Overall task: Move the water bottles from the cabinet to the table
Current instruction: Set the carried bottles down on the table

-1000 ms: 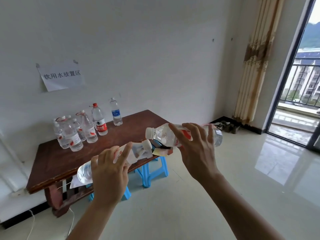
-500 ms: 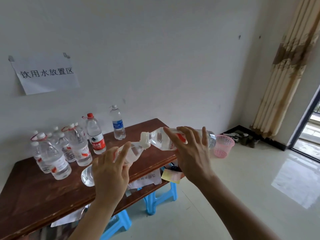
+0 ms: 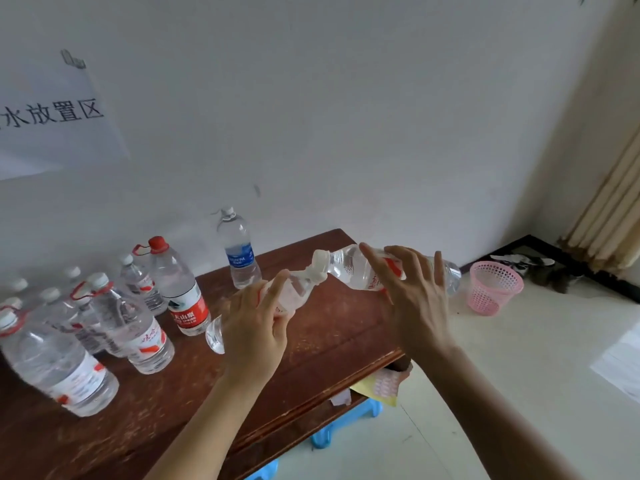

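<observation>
My left hand (image 3: 256, 327) grips a clear water bottle (image 3: 298, 292) lying tilted, its white cap pointing up and right, its base toward me. My right hand (image 3: 415, 299) grips a second clear bottle (image 3: 349, 268) with a red label, held nearly level, cap pointing left. The two caps almost touch above the brown wooden table (image 3: 332, 341). Several water bottles stand upright on the table's left part, among them a red-capped bottle (image 3: 180, 289) and a blue-labelled bottle (image 3: 239, 251) near the wall.
A paper sign (image 3: 52, 119) hangs on the white wall behind the table. A pink mesh basket (image 3: 491, 289) sits on the floor to the right. Blue stools (image 3: 349, 424) and papers lie under the table's front edge. A curtain (image 3: 609, 209) hangs at the far right.
I have come closer to the table, and both hands with their bottles now hover over its top instead of in front of it. The grips are unchanged.
</observation>
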